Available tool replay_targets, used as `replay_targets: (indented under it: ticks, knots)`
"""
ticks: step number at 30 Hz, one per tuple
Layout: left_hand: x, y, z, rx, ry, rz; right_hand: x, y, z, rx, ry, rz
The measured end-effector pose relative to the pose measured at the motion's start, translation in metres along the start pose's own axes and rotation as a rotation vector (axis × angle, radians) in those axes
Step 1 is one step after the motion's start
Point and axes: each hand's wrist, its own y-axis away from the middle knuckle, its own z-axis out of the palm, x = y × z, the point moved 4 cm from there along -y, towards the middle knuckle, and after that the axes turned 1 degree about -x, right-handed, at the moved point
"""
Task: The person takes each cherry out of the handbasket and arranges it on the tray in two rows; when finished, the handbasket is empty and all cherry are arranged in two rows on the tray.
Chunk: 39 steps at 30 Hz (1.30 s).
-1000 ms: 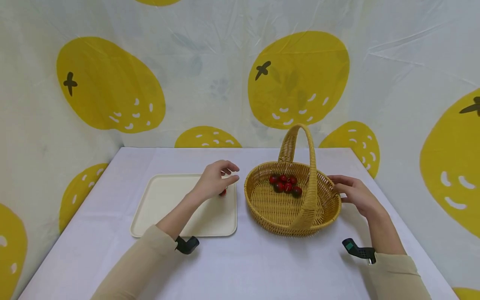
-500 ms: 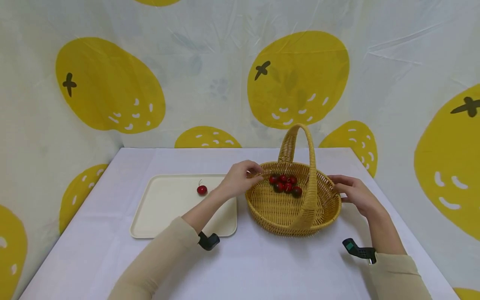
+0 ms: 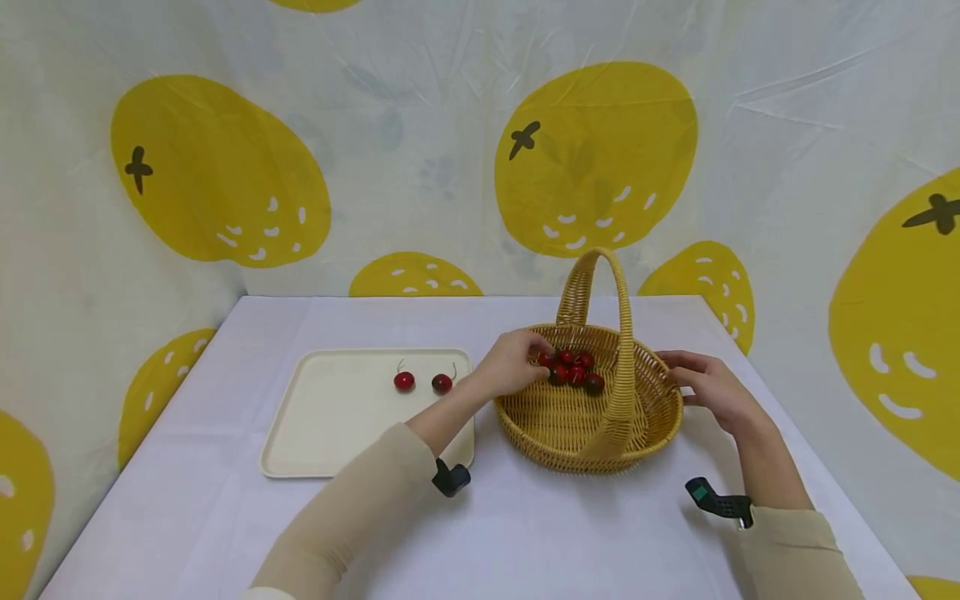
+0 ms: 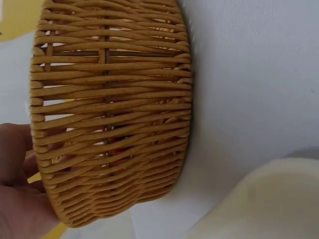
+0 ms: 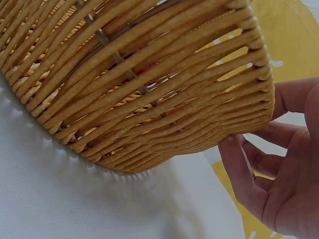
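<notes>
The left hand (image 3: 513,364) has been carried from above the tray (image 3: 330,417), where it was seen a second ago, across the rim of the basket (image 3: 551,421). Its fingertips are now brought to the left edge of the cluster (image 3: 576,375) of cherries. Its thumb and forefinger are set narrowly apart, but whether a cherry is pinched cannot be told. With the forearm shifted, two cherries are uncovered on the tray: the left cherry (image 3: 404,381) and the right cherry (image 3: 442,383), apart from each other, stems attached. The basket's far side is gripped at the rim by the right hand (image 3: 708,390), and no shift of the basket is seen. The work is judged to be only partly done, since most of the visible cherries are in the basket.
</notes>
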Motion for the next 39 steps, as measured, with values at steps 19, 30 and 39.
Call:
replay_targets:
  ticks: [19,30,39]
  knots:
    - [-0.005,-0.024,0.022,-0.053,-0.095,-0.033,0.005,-0.004,0.0,0.003,-0.003,0.016]
    - [-0.009,-0.031,0.036,-0.114,-0.218,-0.029,0.005,-0.005,0.001,0.004,-0.012,0.021]
    - [-0.011,-0.032,0.045,-0.129,-0.282,-0.008,0.004,-0.003,0.001,0.008,-0.006,0.019]
